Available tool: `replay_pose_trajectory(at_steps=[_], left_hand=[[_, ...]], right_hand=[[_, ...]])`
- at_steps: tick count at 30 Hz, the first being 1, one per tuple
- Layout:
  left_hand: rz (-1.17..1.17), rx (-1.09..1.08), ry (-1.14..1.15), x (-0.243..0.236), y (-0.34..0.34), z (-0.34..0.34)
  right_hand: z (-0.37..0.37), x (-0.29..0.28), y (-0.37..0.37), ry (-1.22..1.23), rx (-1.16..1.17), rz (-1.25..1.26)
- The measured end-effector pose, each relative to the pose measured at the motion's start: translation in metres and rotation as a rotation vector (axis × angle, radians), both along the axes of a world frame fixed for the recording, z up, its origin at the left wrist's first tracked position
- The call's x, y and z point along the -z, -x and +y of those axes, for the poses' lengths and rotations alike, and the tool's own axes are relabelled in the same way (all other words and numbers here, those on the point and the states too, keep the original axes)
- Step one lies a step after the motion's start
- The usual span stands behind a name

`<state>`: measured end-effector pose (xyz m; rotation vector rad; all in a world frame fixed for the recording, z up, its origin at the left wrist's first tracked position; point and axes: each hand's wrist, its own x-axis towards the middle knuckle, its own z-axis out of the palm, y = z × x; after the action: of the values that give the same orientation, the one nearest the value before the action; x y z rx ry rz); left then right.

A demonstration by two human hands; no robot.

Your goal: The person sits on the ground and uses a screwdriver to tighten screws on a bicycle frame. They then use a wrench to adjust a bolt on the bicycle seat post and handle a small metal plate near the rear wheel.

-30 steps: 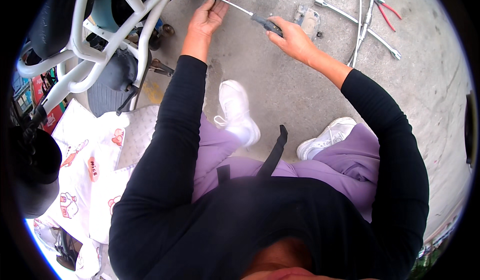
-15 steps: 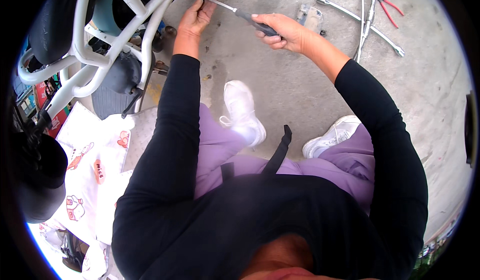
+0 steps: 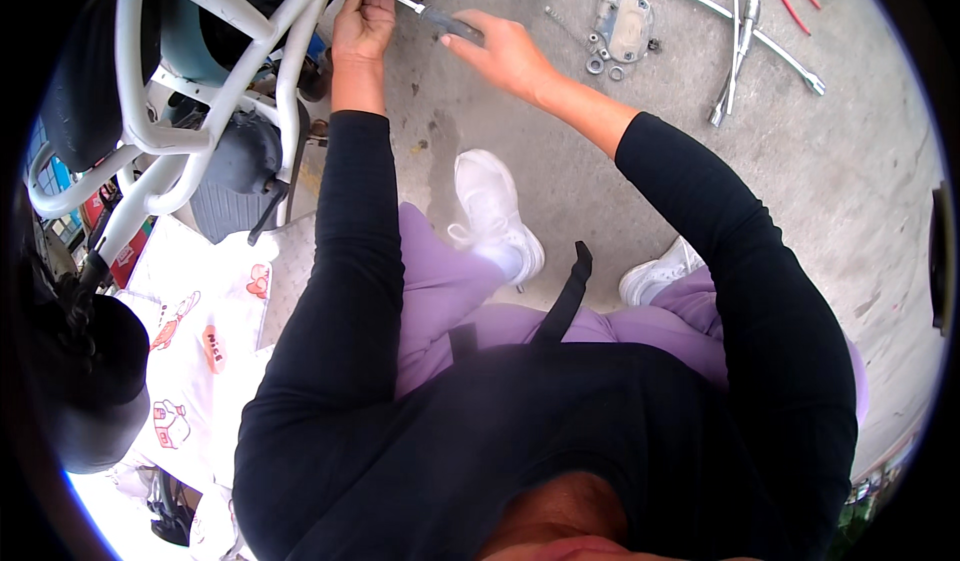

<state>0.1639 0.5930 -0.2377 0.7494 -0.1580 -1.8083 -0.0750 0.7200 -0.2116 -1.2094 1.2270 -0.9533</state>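
- Screwdriver (image 3: 440, 19) reaches leftward above the concrete ground (image 3: 560, 151), tip just beside a big white tubular frame (image 3: 285, 36) in view; a second ago tip and frame stood well apart
- White cloth (image 3: 200, 301) with red printed figures spreads below the frame, at the person's left, much as before
- Silver cross-shaped wrench (image 3: 748, 27) lies on the ground at the far right; its lower end shows fully now, beyond the arm that cut it off earlier
- Right hand (image 3: 505, 53) grips the dark handle; it has shifted left, away from the loose metal parts
- Left hand (image 3: 364, 21) has shifted left too, palm turned upward, thumb and fingers at the screwdriver's tip; whether they pinch something there I cannot tell
- Red-handled pliers (image 3: 790, 7) lie beside the wrench, partly out of view
- Metal bracket (image 3: 630, 29) with a pale oval face lies left of the wrench, clear of the hand that was near it
- Thin coil-like piece (image 3: 565, 23) lies left of the bracket, newly in sight
- Small rings (image 3: 595, 64), newly in sight, lie below the bracket, formerly behind the right hand
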Motion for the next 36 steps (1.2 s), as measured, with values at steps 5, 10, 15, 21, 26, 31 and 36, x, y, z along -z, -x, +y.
replay_pose_trajectory(at_steps=[5, 10, 15, 21, 26, 31, 36], left_hand=[[0.016, 0.010, 0.070, 0.008, -0.002, 0.001], [-0.062, -0.001, 0.091, 0.008, -0.002, 0.000], [0.046, 0.072, 0.160, 0.011, 0.000, 0.001], [-0.043, 0.379, 0.061, -0.013, 0.025, 0.034], [-0.490, 0.717, -0.008, -0.048, 0.058, 0.042], [-0.645, 0.661, -0.048, -0.048, 0.062, 0.045], [-0.752, 0.659, -0.085, -0.053, 0.071, 0.050]], right_hand=[[-0.003, -0.002, 0.000, -0.065, -0.013, -0.044], [0.000, -0.001, -0.002, -0.016, 0.013, 0.034], [-0.005, 0.008, -0.004, 0.214, 0.058, 0.283], [-0.032, 0.007, 0.018, -0.706, -0.240, -0.711], [-0.023, 0.025, 0.008, -0.923, 0.131, -1.019], [0.005, 0.021, 0.000, -0.411, 0.399, -0.772], [0.026, 0.026, -0.002, -0.337, 0.324, -0.627]])
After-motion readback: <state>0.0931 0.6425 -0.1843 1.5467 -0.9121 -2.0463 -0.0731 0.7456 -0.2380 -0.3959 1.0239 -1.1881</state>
